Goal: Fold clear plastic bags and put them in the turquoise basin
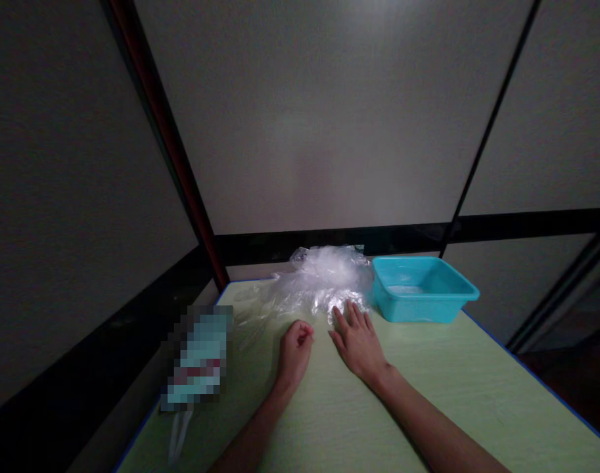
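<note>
My left hand (295,353) rests on its side on the light green table (329,414), its fingers curled in and nothing showing in them. Palm down beside it, my right hand (357,340) lies flat with the fingers spread. Just beyond both hands is a crumpled heap of clear plastic bags (324,276), and the right fingertips reach its near edge; whether they touch it I cannot tell. A turquoise plastic basin (422,309) stands upright to the right of the heap.
A blurred-out greenish object (201,355) lies at the table's left edge, with a white strap (180,437) hanging from its near end. Pale panelled doors (319,131) with dark bands rise right behind the table. Blue trim (536,374) runs along the table's edge.
</note>
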Demonstrator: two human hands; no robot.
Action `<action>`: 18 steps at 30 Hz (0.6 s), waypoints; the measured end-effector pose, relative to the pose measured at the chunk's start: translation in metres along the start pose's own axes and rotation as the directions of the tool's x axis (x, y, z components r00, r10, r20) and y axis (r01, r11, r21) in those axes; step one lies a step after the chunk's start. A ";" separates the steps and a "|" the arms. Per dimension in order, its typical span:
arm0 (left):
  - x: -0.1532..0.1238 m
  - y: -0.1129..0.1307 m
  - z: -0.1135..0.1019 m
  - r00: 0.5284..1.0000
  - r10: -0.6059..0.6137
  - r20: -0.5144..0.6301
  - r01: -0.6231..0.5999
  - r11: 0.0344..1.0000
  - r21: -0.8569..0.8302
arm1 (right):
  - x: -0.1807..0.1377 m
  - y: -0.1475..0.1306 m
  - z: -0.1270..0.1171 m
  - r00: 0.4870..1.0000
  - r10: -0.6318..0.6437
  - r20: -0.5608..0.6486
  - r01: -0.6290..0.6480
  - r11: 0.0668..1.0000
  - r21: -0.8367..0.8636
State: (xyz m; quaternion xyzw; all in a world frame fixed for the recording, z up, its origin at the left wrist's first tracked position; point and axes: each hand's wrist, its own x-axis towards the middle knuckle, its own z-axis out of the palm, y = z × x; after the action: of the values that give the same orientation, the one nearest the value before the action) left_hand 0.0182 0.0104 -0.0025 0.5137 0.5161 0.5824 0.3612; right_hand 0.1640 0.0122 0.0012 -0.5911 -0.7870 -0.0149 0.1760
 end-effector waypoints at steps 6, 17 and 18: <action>0.000 -0.002 0.002 0.999 0.026 0.029 -0.028 0.999 0.043 | 0.000 0.000 0.003 1.000 -0.025 -0.011 0.024 0.999 -0.025; 0.002 -0.003 0.003 0.997 0.046 0.066 -0.052 0.995 0.088 | -0.001 0.000 0.002 0.996 -0.080 -0.025 0.081 0.997 0.015; 0.002 -0.003 0.003 0.997 0.047 0.068 -0.053 0.994 0.092 | -0.001 0.000 0.002 0.996 -0.082 -0.028 0.083 0.996 0.019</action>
State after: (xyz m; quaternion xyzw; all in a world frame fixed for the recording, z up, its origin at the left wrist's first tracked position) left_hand 0.0205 0.0140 -0.0049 0.5617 0.5178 0.5492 0.3388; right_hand 0.1635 0.0118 -0.0004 -0.5560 -0.8085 -0.0225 0.1917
